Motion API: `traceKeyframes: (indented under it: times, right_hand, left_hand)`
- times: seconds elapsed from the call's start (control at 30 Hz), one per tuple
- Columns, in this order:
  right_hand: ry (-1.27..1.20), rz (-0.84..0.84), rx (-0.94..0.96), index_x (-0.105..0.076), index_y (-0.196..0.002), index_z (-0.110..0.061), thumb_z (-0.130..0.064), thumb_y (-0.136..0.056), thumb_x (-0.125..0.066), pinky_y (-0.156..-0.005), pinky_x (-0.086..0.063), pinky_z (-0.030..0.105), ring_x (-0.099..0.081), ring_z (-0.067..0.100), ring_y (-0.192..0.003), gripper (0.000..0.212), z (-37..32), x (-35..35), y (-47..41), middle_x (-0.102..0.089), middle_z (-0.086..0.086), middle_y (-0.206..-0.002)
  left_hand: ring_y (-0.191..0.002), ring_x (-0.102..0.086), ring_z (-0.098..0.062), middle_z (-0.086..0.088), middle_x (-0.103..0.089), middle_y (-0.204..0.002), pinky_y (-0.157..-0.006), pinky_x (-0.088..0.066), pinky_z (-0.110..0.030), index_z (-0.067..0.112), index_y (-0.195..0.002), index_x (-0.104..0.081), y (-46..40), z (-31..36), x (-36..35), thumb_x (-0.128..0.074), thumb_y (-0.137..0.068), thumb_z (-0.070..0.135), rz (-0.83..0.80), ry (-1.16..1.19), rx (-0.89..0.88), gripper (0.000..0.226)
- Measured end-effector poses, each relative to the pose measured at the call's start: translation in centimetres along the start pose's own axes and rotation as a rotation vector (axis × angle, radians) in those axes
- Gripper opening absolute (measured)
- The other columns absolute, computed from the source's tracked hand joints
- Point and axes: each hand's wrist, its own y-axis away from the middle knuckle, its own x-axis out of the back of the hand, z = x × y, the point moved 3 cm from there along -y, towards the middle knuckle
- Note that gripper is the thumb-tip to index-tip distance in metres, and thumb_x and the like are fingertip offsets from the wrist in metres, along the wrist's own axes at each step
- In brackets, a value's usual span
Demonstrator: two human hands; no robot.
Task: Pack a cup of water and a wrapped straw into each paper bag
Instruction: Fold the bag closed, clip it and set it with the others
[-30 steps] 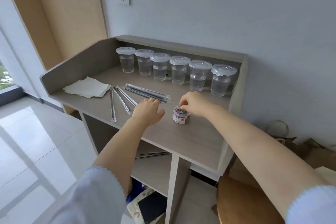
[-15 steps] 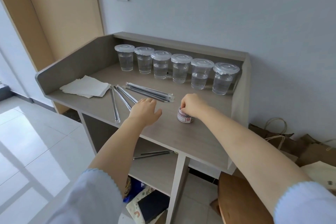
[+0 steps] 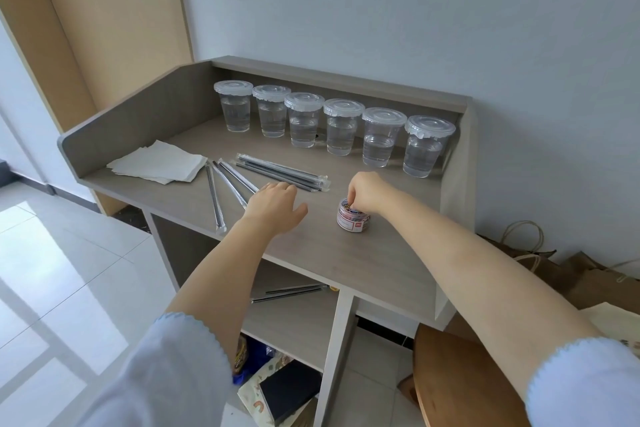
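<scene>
Several lidded clear cups of water (image 3: 341, 126) stand in a row along the back of the grey desk (image 3: 363, 260). Wrapped black straws lie in front of them: three loose ones (image 3: 228, 184) and a bundle (image 3: 282, 172). My left hand (image 3: 273, 206) rests flat on the desk, fingers straight, over the near ends of the straws. My right hand (image 3: 367, 192) has its fingertips curled into the top of a small round tub of coloured clips (image 3: 351, 220); what the fingers pinch is hidden. Brown paper bags (image 3: 554, 270) lie on the floor to the right.
A stack of white napkins (image 3: 159, 163) lies at the desk's left. Raised panels close the desk's back and both sides. More straws (image 3: 287, 291) lie on the shelf below. A round wooden stool (image 3: 460, 378) stands at lower right, and books and packets on the floor underneath.
My right hand has gone from gripping the tub's side to reaching into its top. The view has shifted left and lower. The left hand has stayed put.
</scene>
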Motion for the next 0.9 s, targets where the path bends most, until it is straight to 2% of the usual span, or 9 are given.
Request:
traceKeyframes:
  times: [0.13,0.2,0.3,0.4,0.47,0.63,0.8,0.9]
  right_hand:
    - [0.022,0.003,0.022,-0.07,-0.103,0.002,0.003,-0.085,-0.056,-0.093,-0.052,0.04,-0.06,0.03,-0.112,0.023,0.2,0.2,0.0,-0.067,0.021,-0.112]
    - [0.036,-0.007,0.049,-0.071,-0.103,0.0,0.002,-0.086,-0.056,-0.091,-0.053,0.037,-0.062,0.032,-0.11,0.022,0.3,0.3,0.0,-0.068,0.018,-0.11]
    - [0.03,-0.038,0.095,-0.069,-0.109,-0.004,-0.005,-0.091,-0.057,-0.083,-0.049,0.028,-0.062,0.028,-0.105,0.022,0.2,1.0,0.4,-0.068,0.012,-0.112]
    - [0.057,-0.087,0.138,-0.071,-0.104,-0.006,-0.016,-0.088,-0.065,-0.073,-0.045,0.025,-0.062,0.022,-0.096,0.02,0.0,2.0,0.9,-0.069,0.008,-0.107]
    - [0.093,-0.125,0.153,-0.072,-0.1,-0.008,-0.017,-0.084,-0.07,-0.074,-0.047,0.027,-0.062,0.02,-0.092,0.018,0.0,2.1,1.1,-0.069,0.007,-0.104]
    - [0.159,-0.122,0.181,-0.072,-0.099,-0.004,-0.011,-0.083,-0.069,-0.075,-0.048,0.029,-0.065,0.026,-0.097,0.018,-0.2,1.7,1.1,-0.07,0.012,-0.103]
    - [0.127,-0.094,0.22,-0.073,-0.098,-0.007,-0.014,-0.086,-0.068,-0.074,-0.047,0.027,-0.064,0.021,-0.094,0.015,-0.2,2.4,1.2,-0.071,0.009,-0.101]
    - [0.033,-0.041,0.222,-0.072,-0.097,-0.003,-0.011,-0.089,-0.062,-0.06,-0.043,0.016,-0.06,0.014,-0.081,0.015,0.0,3.4,1.3,-0.071,0.01,-0.097]
  left_hand:
    - [-0.119,-0.047,-0.027,-0.008,-0.055,-0.124,-0.092,-0.04,-0.035,0.006,-0.117,-0.053,-0.2,0.0,0.0,-0.038,-0.098,0.041,0.003,0.006,0.003,0.042]
    - [-0.119,-0.047,-0.027,-0.008,-0.055,-0.125,-0.092,-0.041,-0.035,0.007,-0.117,-0.053,-0.3,0.0,0.0,-0.038,-0.098,0.042,0.005,0.004,0.005,0.043]
    - [-0.119,-0.047,-0.027,-0.008,-0.055,-0.125,-0.092,-0.04,-0.035,0.006,-0.117,-0.053,-0.4,0.1,-0.1,-0.038,-0.098,0.042,0.007,-0.002,-0.002,0.043]
    - [-0.12,-0.046,-0.027,-0.008,-0.054,-0.126,-0.093,-0.039,-0.035,0.006,-0.118,-0.053,-0.4,0.3,-0.2,-0.037,-0.099,0.042,0.0,-0.007,-0.006,0.044]
    - [-0.119,-0.046,-0.027,-0.008,-0.055,-0.125,-0.092,-0.039,-0.035,0.006,-0.118,-0.053,-0.4,0.3,-0.3,-0.037,-0.099,0.042,-0.004,-0.009,-0.002,0.044]
    - [-0.12,-0.046,-0.027,-0.008,-0.055,-0.125,-0.093,-0.039,-0.034,0.006,-0.117,-0.053,-0.4,0.2,-0.3,-0.037,-0.099,0.042,0.0,-0.012,-0.001,0.043]
    - [-0.12,-0.046,-0.026,-0.008,-0.055,-0.125,-0.092,-0.038,-0.034,0.006,-0.117,-0.053,-0.5,0.1,-0.1,-0.038,-0.098,0.042,0.009,-0.005,-0.002,0.043]
    - [-0.118,-0.048,-0.026,-0.008,-0.056,-0.122,-0.091,-0.039,-0.034,0.006,-0.115,-0.054,-0.6,0.0,0.0,-0.038,-0.099,0.042,0.015,-0.004,-0.009,0.043]
